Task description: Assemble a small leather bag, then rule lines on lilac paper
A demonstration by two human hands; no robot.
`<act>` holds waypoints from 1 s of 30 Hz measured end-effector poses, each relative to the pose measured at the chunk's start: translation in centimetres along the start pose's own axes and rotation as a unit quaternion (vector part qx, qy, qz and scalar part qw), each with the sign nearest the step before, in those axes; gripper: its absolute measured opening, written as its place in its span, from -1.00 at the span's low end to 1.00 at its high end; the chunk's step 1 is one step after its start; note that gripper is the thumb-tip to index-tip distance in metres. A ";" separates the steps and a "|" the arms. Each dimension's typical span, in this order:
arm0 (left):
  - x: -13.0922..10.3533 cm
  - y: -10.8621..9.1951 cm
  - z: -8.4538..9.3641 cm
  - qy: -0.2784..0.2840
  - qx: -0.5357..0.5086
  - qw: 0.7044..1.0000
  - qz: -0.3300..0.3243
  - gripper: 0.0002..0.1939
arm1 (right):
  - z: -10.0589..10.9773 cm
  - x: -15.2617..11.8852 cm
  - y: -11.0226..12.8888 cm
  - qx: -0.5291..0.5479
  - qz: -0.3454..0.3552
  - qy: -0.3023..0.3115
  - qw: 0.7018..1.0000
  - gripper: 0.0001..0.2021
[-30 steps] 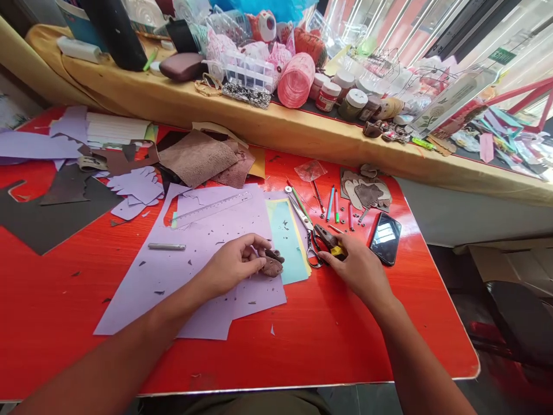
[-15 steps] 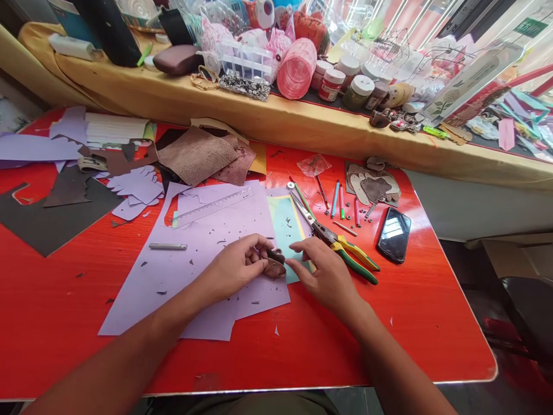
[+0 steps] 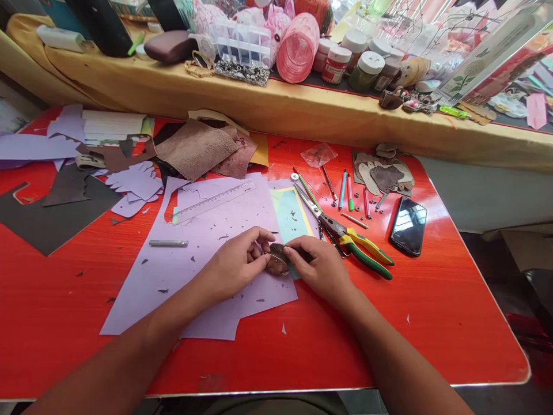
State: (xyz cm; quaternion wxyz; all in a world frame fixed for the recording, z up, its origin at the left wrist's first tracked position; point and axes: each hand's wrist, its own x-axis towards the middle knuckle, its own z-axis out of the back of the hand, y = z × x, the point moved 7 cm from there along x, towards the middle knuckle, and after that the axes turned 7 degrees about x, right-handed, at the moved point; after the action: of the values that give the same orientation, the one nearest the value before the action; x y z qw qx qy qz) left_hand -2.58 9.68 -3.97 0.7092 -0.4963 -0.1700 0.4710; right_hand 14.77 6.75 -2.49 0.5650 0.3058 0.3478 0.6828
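Note:
A small brown leather piece [image 3: 277,265], seemingly in two layers, is held above the purple paper [image 3: 207,271]. My left hand [image 3: 242,259] pinches its left side between thumb and fingers. From the other side, my right hand [image 3: 317,262] grips its right edge, fingers closed. The fingertips hide part of the leather. Right of my right hand lie pliers with green and yellow handles [image 3: 367,253]. A metal rod [image 3: 168,243] rests on the paper to the left of my left hand.
Scissors [image 3: 307,196], pens [image 3: 342,189] and a phone [image 3: 408,226] lie to the right. A clear ruler [image 3: 216,203] crosses the paper. Leather sheets [image 3: 199,147] and cut-outs [image 3: 389,176] lie farther back. Jars [image 3: 336,64] stand on the cloth-covered ledge [image 3: 259,104].
My right hand has closed in and now grips the leather piece, which it was apart from before. The leather has turned slightly. The view has shifted a little.

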 end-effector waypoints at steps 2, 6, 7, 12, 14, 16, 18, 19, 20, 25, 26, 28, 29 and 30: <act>-0.1 -0.1 0.2 -0.012 0.015 1.000 -0.007 -0.69 | -0.1 -0.1 -0.1 0.009 0.003 0.002 1.000 -0.85; -0.4 -0.9 0.3 -0.017 0.051 0.998 -0.028 -0.80 | -0.1 -0.4 0.0 0.021 0.013 0.014 1.000 -0.84; -0.4 -1.1 0.3 -0.015 0.056 0.998 -0.036 -0.82 | -0.1 -0.5 0.0 0.024 0.016 0.016 0.999 -0.84; -0.5 -1.3 0.1 -0.008 0.100 0.993 -0.057 -0.84 | -0.1 -0.9 0.0 0.033 0.017 0.020 0.999 -0.84; -0.6 -1.3 0.1 -0.002 0.112 0.992 -0.056 -0.87 | 0.0 -0.9 0.0 0.046 0.012 0.018 0.999 -0.83; -0.7 -1.5 0.1 0.004 0.112 0.992 -0.064 -0.89 | 0.0 -0.9 0.0 0.059 0.010 0.014 0.998 -0.83; -0.9 -1.9 0.2 0.004 0.113 0.990 -0.083 -0.90 | 0.1 -0.9 0.0 0.068 0.011 0.011 0.998 -0.83; -1.0 -2.1 0.3 0.002 0.118 0.988 -0.094 -0.90 | 0.1 -0.9 -0.1 0.071 0.012 0.012 0.997 -0.83; -1.1 -2.2 0.3 0.001 0.128 0.986 -0.108 -0.90 | 0.1 -0.9 -0.1 0.074 0.013 0.013 0.997 -0.83; -1.3 -2.4 -0.3 0.003 0.186 0.968 -0.166 -0.89 | -0.1 -1.0 -0.3 0.073 0.019 0.010 0.997 -0.82; -1.3 -2.3 -0.3 0.004 0.189 0.968 -0.167 -0.89 | 0.0 -1.1 -0.3 0.072 0.022 0.003 0.997 -0.83; -1.2 -2.3 -0.4 0.006 0.182 0.970 -0.162 -0.90 | 0.3 -1.2 -0.2 0.073 0.031 -0.021 0.997 -0.84; -1.2 -2.3 -0.4 0.007 0.175 0.971 -0.160 -0.90 | 0.4 -1.3 0.0 0.074 0.038 -0.034 0.996 -0.84; -1.2 -2.3 -0.4 0.006 0.169 0.973 -0.160 -0.90 | 0.5 -1.4 0.1 0.073 0.046 -0.045 0.995 -0.85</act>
State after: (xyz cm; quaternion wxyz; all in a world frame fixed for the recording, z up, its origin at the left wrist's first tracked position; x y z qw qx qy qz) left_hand -1.72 8.29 -1.91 0.8499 -0.3383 -0.1605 0.3708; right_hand 15.37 5.47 -2.10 0.5243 0.3922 0.3572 0.6661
